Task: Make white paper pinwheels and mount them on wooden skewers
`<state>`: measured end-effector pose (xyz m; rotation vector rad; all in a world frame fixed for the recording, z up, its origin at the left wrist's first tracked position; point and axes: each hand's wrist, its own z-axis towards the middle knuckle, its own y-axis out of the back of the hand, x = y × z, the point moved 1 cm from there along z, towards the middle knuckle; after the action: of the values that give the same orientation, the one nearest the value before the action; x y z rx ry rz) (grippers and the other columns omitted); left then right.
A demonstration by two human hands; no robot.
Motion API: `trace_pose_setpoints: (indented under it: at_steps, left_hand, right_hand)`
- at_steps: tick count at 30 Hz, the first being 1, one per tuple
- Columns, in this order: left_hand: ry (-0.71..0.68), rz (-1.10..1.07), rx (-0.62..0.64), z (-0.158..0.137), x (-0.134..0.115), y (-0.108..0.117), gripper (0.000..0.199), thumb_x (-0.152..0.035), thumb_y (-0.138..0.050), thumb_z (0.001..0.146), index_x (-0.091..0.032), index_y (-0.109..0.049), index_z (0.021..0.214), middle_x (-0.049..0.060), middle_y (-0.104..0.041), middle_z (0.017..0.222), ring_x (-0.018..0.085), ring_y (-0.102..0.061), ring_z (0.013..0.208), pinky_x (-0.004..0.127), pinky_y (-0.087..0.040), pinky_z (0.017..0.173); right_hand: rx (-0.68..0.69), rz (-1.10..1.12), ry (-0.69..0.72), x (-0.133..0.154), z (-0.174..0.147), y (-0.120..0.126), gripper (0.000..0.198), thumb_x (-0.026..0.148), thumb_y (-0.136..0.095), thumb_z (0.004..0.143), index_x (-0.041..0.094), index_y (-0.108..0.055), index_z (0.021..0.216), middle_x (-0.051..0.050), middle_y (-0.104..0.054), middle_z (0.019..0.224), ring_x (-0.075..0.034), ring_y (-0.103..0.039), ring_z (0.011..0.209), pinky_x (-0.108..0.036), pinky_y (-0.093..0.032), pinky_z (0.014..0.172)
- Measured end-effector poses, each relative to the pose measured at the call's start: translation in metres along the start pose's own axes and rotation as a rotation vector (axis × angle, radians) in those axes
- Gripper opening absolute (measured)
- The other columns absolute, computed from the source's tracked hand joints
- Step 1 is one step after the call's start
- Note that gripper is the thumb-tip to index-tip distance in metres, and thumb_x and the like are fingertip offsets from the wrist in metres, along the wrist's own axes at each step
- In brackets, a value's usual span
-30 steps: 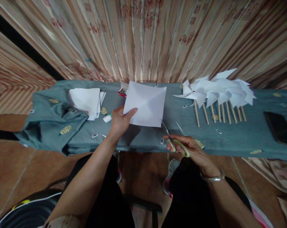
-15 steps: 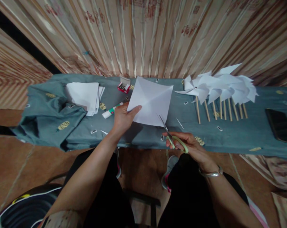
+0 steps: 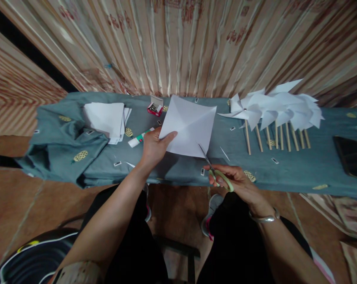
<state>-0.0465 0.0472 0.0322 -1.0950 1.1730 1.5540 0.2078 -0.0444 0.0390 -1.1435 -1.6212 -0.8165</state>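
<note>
A creased white square of paper (image 3: 191, 122) is pinched at its left edge by my left hand (image 3: 155, 148), thumb on top. My right hand (image 3: 236, 181) grips a pair of scissors (image 3: 219, 177) by its pale green handles. The blades lie at the paper's lower right corner and look nearly closed; part of them is hidden by the sheet. Just left of my left hand lies a white and green glue stick (image 3: 139, 138). Behind it stands a small open red box (image 3: 154, 108) of metal pins or tacks.
Paper pinwheels (image 3: 273, 108) on wooden sticks lie in a row at the right, near a dark phone (image 3: 350, 156). A stack of white paper (image 3: 104, 118) rests at the left on the green cloth (image 3: 178, 173). A striped curtain (image 3: 166, 47) hangs behind.
The scissor blades have come closer together at the paper's corner. My left hand and the paper stay almost in place; the whole view shifts slightly.
</note>
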Motion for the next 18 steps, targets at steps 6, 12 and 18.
trace_pose_setpoints:
  at_steps: [6,12,18]
  left_hand:
    - [0.004,-0.023,0.0,-0.0003,-0.0014,-0.0004,0.024,-0.038,-0.073,0.071,-0.013,-0.07,0.07,0.003,-0.067,0.063,0.014,-0.056,0.057,0.023,-0.043,0.049]
    - [0.001,-0.03,-0.004,0.0002,0.0002,-0.001,0.024,-0.037,-0.074,0.071,-0.013,-0.071,0.073,0.003,-0.069,0.065,0.014,-0.057,0.057,0.023,-0.044,0.05]
    - [0.001,-0.008,0.002,0.0004,0.0012,-0.0001,0.024,-0.036,-0.074,0.072,-0.013,-0.071,0.071,0.004,-0.069,0.066,0.015,-0.059,0.059,0.023,-0.045,0.05]
  right_hand:
    - [0.028,0.057,-0.012,-0.0021,0.0021,0.001,0.045,0.049,-0.081,0.071,0.021,-0.077,0.106,-0.001,-0.066,0.072,-0.011,-0.057,0.065,-0.026,-0.048,0.061]
    - [0.026,0.069,-0.033,-0.0026,0.0035,0.0008,0.044,0.048,-0.083,0.07,0.02,-0.077,0.104,0.0,-0.065,0.069,-0.01,-0.055,0.061,-0.024,-0.047,0.057]
    - [0.022,0.077,-0.05,-0.0057,0.003,0.0002,0.044,0.046,-0.082,0.071,0.019,-0.076,0.105,0.0,-0.064,0.069,-0.009,-0.054,0.059,-0.023,-0.046,0.055]
